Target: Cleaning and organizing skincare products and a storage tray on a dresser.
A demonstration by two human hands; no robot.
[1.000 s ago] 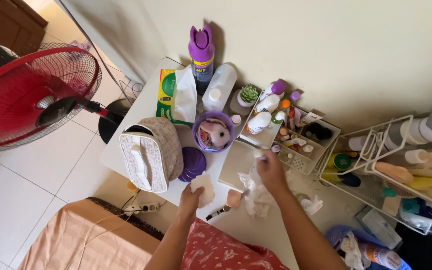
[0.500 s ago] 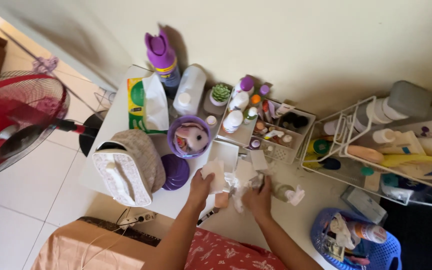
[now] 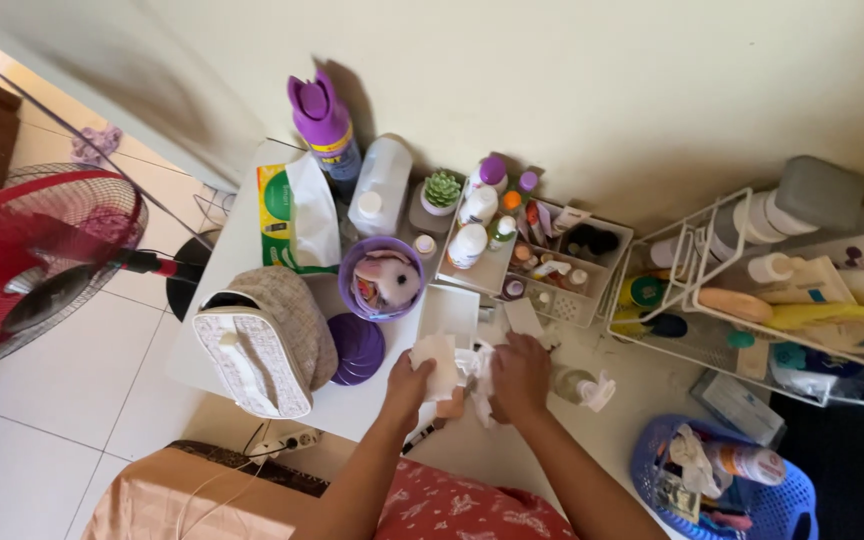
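- My left hand (image 3: 408, 382) has its fingers closed on a white tissue (image 3: 438, 352), held just above the bench (image 3: 252, 215)
- My right hand (image 3: 519, 375) has its fingers curled around a crumpled tissue (image 3: 479, 368), touching the first one
- Both sit at the bench's near edge, below the white tray (image 3: 449, 312)
- A purple tub (image 3: 380, 278) and its lid (image 3: 355, 347) lie to the left

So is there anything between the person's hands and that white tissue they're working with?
Nothing visible: the left hand already grips the white tissue, and the right hand presses on the crumpled tissue beside it.
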